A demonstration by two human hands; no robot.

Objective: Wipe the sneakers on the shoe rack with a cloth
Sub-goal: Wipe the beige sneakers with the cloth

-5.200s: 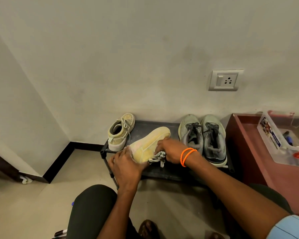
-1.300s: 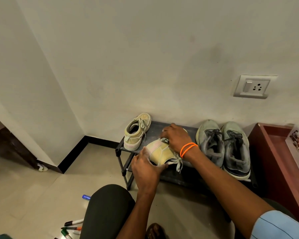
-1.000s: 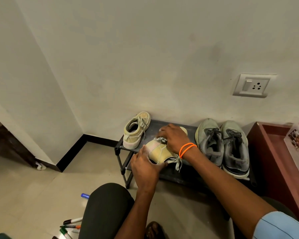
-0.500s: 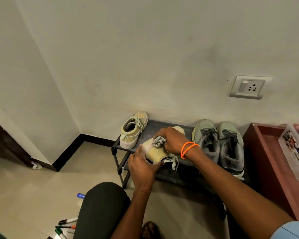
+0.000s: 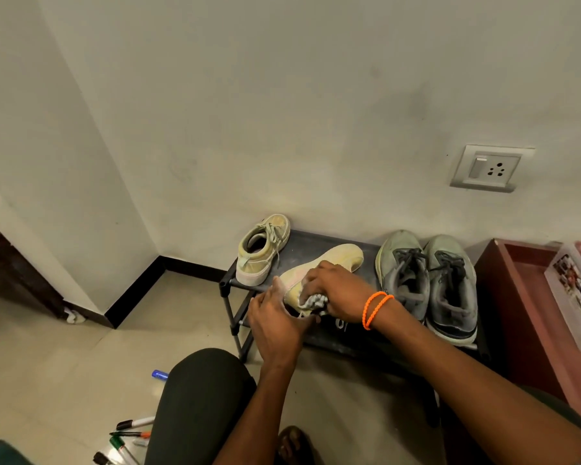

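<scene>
While your left hand holds the heel end of the yellow sneaker tipped on its side on the shoe rack, your right hand clenches the grey cloth against it. Its mate stands at 10 o'clock, the grey pair at 3 o'clock.

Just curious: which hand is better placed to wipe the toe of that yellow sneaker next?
The right hand, probably. It already grips the cloth against the sneaker, while the left hand holds the heel end steady and has no cloth.
</scene>
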